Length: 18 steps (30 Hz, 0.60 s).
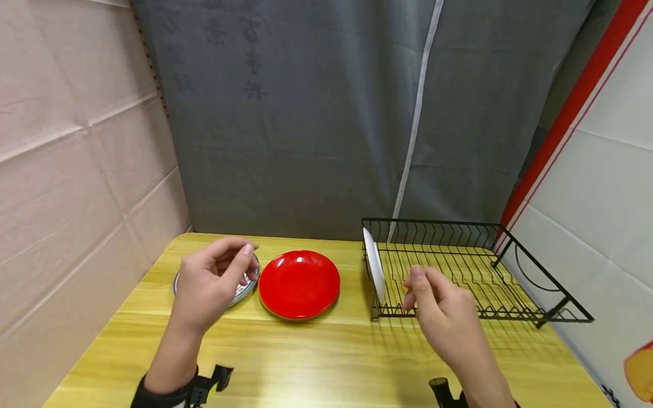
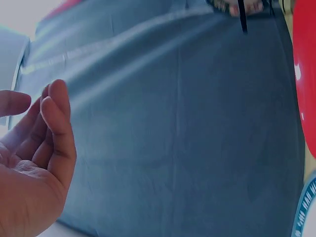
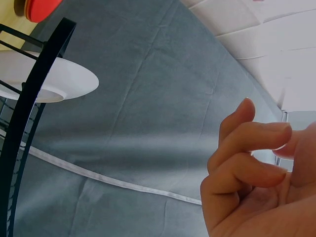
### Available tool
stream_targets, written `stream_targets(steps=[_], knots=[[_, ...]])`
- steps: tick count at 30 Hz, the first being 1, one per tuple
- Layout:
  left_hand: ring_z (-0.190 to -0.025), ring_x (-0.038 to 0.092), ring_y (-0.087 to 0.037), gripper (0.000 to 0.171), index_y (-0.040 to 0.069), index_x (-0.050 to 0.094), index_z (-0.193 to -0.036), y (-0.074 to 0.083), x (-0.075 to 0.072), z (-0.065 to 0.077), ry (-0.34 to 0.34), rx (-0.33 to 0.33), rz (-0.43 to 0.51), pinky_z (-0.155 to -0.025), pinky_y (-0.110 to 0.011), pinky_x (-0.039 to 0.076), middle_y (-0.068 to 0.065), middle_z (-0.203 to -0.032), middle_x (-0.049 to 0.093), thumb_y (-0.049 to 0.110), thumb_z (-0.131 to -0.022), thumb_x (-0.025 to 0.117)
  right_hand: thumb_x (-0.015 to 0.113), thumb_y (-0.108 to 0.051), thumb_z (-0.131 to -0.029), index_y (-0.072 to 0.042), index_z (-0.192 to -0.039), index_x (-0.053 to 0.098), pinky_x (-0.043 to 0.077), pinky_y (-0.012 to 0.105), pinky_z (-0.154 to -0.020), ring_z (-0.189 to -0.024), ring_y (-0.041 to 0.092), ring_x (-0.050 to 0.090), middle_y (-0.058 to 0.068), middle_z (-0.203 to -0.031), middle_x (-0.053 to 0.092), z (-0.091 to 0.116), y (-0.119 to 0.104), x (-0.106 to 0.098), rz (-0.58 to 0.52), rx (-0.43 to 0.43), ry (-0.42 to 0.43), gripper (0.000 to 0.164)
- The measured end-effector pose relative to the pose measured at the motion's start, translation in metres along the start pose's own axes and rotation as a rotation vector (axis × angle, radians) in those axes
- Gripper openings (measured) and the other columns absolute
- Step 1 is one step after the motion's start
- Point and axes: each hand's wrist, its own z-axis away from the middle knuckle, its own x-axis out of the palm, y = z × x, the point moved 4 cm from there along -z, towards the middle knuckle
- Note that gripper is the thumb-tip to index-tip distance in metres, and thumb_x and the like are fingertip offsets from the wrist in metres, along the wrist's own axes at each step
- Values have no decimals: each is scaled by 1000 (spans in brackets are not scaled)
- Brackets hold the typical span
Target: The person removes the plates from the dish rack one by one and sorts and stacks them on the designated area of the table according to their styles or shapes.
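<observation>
My left hand (image 1: 216,280) hovers with loosely bent fingers and nothing between them, over a white plate with a blue-patterned rim (image 1: 244,293). The hand hides most of that plate; its lettered-looking rim (image 2: 305,203) shows in the left wrist view. Just right of it a glossy red plate (image 1: 299,285) lies flat on the table. A white plate (image 1: 374,263) stands on edge in the left end of a black wire dish rack (image 1: 433,249). In front of the rack my right hand (image 1: 449,311) is raised, fingers loosely curled, holding nothing.
The rack stands at the back right of the light wooden table (image 1: 316,362), its right end slanting toward the white wall (image 1: 586,226). A grey curtain (image 1: 301,124) hangs behind the table. A pale wall covering (image 1: 87,170) runs along the left.
</observation>
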Motion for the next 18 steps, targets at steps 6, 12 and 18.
stream_targets(steps=[6,12,18], knots=[[-66,70,-10,16,6,79,-101,20,11,8,-18,143,18,-65,-17,61,-5,-80,76,-7,-95,72,40,-47,-115,-14,-104,70,42,28,-50,-55,14,49,-1,-81,70,-1,0,-2,2,-12,12,46],[-68,71,-8,19,8,79,-102,21,9,9,-25,157,3,-66,-16,60,-3,-81,77,-7,-94,72,38,-52,-114,-14,-106,69,43,29,-51,-57,14,49,0,-83,71,-1,1,-2,5,22,-14,49],[-71,71,-6,18,10,79,-104,20,11,9,-44,173,-20,-68,-16,61,0,-83,77,-5,-95,73,36,-59,-112,-15,-119,65,48,28,-60,-63,14,55,1,-89,72,-3,-2,2,44,39,-46,53]])
